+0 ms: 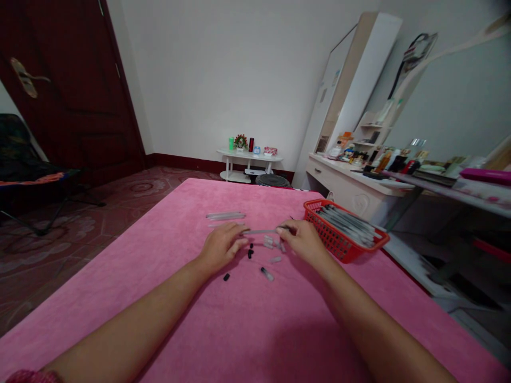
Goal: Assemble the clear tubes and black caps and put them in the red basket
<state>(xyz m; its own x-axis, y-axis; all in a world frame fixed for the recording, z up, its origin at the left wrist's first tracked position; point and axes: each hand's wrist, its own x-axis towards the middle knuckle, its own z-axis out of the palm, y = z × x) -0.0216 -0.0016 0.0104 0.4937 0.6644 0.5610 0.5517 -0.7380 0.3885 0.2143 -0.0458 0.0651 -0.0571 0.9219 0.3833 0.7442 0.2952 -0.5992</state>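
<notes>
Both my hands rest on a pink cloth-covered surface (247,319). My left hand (221,246) pinches one end of a thin clear pen barrel (259,231); my right hand (302,239) pinches the other end, so the barrel spans between them. Under and between the hands lie several small black caps (250,254) and short clear pen pieces (267,274). A few clear barrels (225,215) lie together beyond my left hand.
A red plastic basket (339,246) with several pens stands right of my right hand. A white dressing table (351,183) with bottles and a mirror is at the right. A small white side table (248,157), a dark door (72,90) and a chair (27,170) are behind.
</notes>
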